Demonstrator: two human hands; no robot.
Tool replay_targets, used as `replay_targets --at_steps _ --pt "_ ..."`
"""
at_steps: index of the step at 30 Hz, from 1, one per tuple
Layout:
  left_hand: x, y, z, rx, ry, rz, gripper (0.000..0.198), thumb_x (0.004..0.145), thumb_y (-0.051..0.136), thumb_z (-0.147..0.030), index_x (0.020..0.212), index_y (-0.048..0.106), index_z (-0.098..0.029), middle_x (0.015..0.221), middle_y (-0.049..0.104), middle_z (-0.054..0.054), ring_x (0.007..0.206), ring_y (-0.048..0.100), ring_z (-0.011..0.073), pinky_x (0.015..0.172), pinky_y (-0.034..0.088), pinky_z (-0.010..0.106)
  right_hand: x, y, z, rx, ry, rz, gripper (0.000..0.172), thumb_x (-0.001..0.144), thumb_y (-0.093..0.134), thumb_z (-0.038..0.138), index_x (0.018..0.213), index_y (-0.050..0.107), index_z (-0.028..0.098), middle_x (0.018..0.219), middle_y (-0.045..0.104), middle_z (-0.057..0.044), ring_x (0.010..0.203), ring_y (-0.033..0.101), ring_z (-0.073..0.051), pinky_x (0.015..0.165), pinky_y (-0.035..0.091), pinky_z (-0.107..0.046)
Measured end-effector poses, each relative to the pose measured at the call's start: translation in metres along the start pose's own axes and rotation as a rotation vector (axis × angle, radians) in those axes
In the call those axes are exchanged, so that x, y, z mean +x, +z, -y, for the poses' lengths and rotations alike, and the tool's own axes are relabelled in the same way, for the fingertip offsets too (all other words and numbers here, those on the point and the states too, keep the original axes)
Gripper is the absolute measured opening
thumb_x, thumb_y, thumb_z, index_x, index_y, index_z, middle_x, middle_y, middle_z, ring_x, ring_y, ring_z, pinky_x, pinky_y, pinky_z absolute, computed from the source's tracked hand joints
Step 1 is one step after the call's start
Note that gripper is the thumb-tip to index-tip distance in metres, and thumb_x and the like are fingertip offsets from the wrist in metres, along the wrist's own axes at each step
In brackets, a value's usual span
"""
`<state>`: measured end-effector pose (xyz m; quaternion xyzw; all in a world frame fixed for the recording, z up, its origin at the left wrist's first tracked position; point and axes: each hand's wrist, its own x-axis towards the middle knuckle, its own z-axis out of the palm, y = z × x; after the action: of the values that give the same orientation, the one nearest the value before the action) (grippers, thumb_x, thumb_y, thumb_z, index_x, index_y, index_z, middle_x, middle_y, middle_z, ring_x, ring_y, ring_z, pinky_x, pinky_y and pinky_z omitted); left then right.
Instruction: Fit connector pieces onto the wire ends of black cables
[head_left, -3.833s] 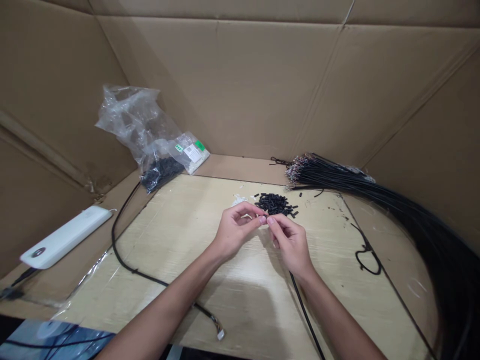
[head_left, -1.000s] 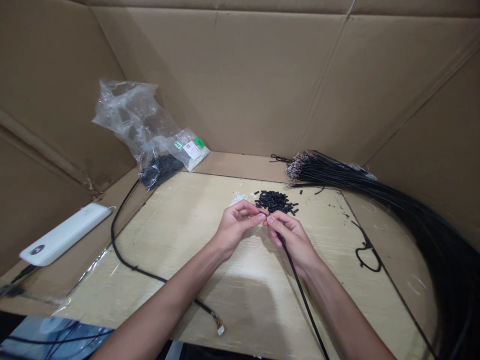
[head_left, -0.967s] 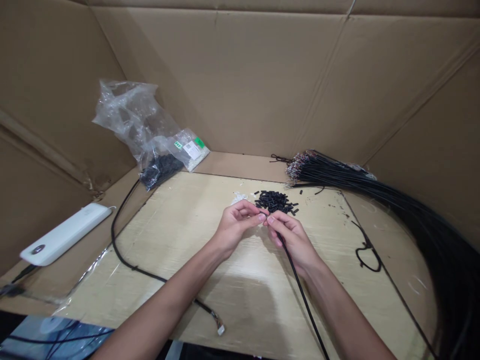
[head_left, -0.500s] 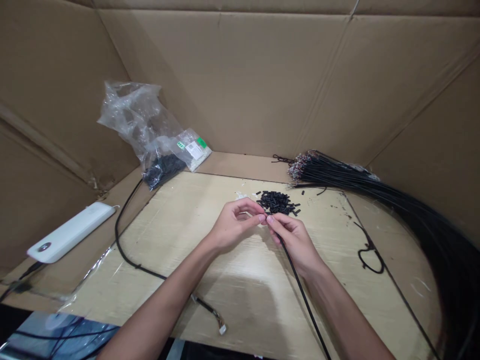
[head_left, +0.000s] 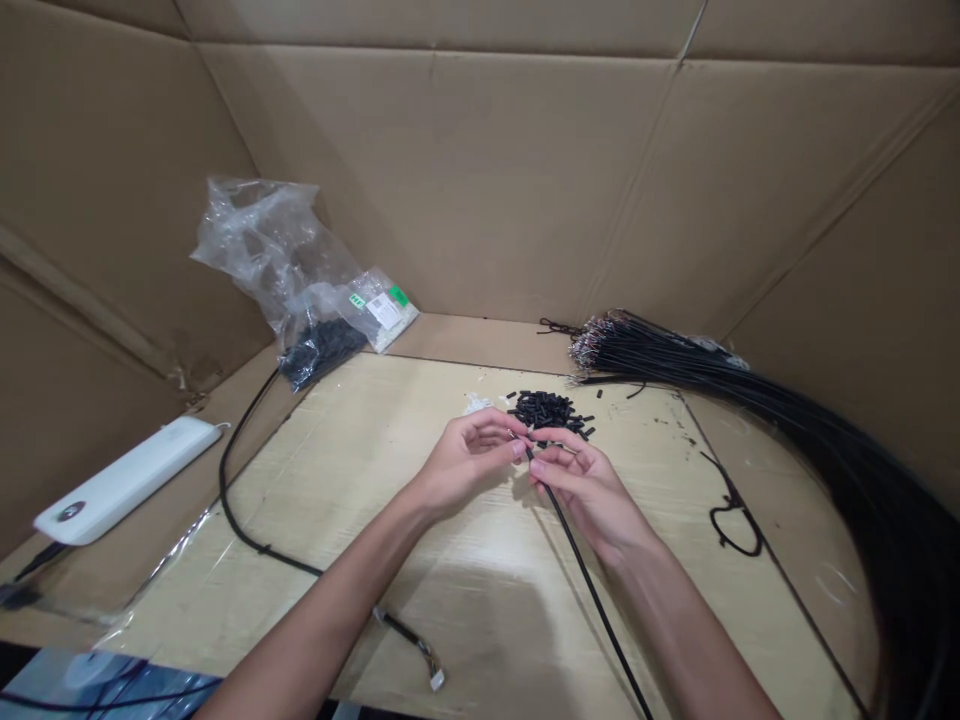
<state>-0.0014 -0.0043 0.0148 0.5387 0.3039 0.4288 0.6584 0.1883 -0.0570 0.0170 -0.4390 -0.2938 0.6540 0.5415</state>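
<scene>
My left hand (head_left: 465, 462) and my right hand (head_left: 585, 485) meet fingertip to fingertip over the pale wooden board (head_left: 420, 560). The right hand pinches the end of a thin black cable (head_left: 581, 575) that runs back toward me under that arm. The left hand's thumb and forefinger are pinched at the cable's tip, on something too small to make out. Just beyond the fingers lies a small pile of short black tube pieces (head_left: 547, 410), with a few white bits (head_left: 476, 403) beside it.
A thick bundle of black cables (head_left: 750, 390) fans along the right. A clear plastic bag (head_left: 300, 280) with black pieces leans at the back left. A white power bank (head_left: 124, 480) lies left, a loose black cable (head_left: 247, 520) curves across the board. Cardboard walls (head_left: 487, 180) enclose everything.
Both hands have stayed together at the cable's end; the right hand has shifted slightly lower and its fingers have regripped the cable. The view has drifted a little.
</scene>
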Motion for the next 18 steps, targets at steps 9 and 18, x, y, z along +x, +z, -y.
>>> replay_targets --at_steps 9,18 --pt "0.004 0.0 -0.001 -0.203 -0.06 -0.207 0.045 0.062 0.111 -0.038 0.093 0.085 -0.018 0.089 0.082 0.004 0.085 0.072 0.0162 0.085 0.053 0.028 -0.003 0.004 -0.001 -0.121 0.129 0.155 0.061 0.07 0.101 0.069 0.091 0.079 0.017 0.078 0.077 -0.005 0.061 0.068 -0.016 0.058 0.053 -0.028" --pt "0.008 -0.002 -0.005 -0.258 -0.004 -0.274 0.046 0.063 0.11 -0.049 0.088 0.088 -0.018 0.094 0.082 0.005 0.085 0.07 0.0146 0.087 0.056 0.026 -0.006 0.011 -0.007 -0.258 -0.052 0.114 0.061 0.079 0.091 0.075 0.087 0.076 0.016 0.061 0.049 0.006 0.054 0.036 -0.007 0.053 0.024 -0.023"
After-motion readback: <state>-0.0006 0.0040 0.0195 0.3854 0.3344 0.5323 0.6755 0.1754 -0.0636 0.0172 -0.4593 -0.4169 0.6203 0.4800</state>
